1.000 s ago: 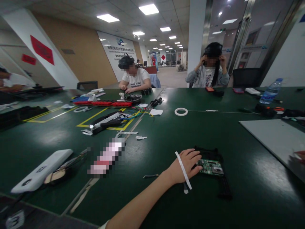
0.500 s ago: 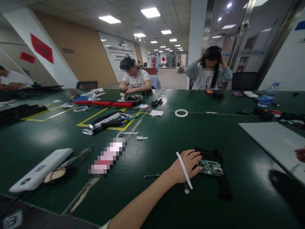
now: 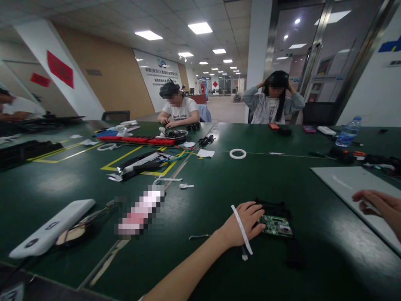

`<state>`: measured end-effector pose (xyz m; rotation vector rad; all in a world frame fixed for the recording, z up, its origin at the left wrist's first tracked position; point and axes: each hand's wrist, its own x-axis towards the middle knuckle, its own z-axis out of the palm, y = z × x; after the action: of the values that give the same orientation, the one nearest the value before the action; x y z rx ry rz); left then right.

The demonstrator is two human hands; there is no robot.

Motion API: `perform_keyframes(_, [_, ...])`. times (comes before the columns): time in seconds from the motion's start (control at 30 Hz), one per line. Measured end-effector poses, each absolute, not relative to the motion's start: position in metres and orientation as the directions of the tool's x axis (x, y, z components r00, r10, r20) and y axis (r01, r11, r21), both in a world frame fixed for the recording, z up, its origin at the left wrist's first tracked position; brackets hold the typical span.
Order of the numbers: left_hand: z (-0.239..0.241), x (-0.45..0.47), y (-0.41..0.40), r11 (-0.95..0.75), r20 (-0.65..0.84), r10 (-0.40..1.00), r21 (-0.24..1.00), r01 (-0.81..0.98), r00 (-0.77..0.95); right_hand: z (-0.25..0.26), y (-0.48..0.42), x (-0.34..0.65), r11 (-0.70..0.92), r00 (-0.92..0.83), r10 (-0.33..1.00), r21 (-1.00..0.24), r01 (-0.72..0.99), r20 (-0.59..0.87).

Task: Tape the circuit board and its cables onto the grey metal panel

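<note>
Head view: green circuit board (image 3: pixel 276 226), silvery connector (image 3: pixel 285 229); left hand (image 3: pixel 246 222) flat across left end; right hand (image 3: pixel 379 204) half-curled, hold unclear.

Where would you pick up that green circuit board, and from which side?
Probably pinch the green circuit board by its edges at the right end, coming from the right: the left hand sits at the left end. It looks thin and flat, so an edge grip should spare the parts on top.
</note>
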<state>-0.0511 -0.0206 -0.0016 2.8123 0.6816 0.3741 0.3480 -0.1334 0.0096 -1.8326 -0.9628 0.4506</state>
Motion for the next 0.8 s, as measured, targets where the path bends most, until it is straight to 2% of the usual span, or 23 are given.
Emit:
perform_keyframes(0.1, [-0.002, -0.05, -0.021, -0.87, 0.193, 0.468, 0.27, 0.412, 0.862, 0.036, -0.124, 0.274, -0.002, 0.423, 0.897, -0.957, 0.289, 0.126])
perform_keyframes(0.2, [-0.002, -0.048, -0.021, -0.872, 0.2, 0.465, 0.275, 0.406, 0.863, 0.045, -0.112, 0.205, 0.096, 0.149, 0.983, -0.992, 0.087, 0.109])
perform_keyframes(0.3, [-0.005, -0.048, -0.02, -0.877, 0.219, 0.452, 0.286, 0.386, 0.865, 0.033, -0.103, 0.153, 0.016, -0.12, 0.993, -0.998, -0.056, 0.023])
perform_keyframes(0.4, [-0.008, -0.05, -0.017, -0.891, 0.229, 0.416, 0.299, 0.343, 0.88, 0.013, -0.097, 0.124, -0.102, -0.298, 0.951, -0.993, -0.058, -0.081])
perform_keyframes(0.53, [-0.012, -0.052, -0.013, -0.913, 0.22, 0.359, 0.285, 0.292, 0.907, -0.007, -0.094, 0.116, -0.219, -0.394, 0.895, -0.975, 0.024, -0.21])
perform_keyframes(0.67, [-0.016, -0.051, -0.011, -0.911, 0.214, 0.36, 0.289, 0.293, 0.908, -0.014, -0.094, 0.118, -0.183, -0.38, 0.91, -0.983, -0.01, -0.166])
perform_keyframes(0.8, [-0.019, -0.051, -0.008, -0.904, 0.205, 0.37, 0.305, 0.299, 0.906, -0.016, -0.094, 0.115, -0.113, -0.375, 0.919, -0.993, 0.046, -0.122])
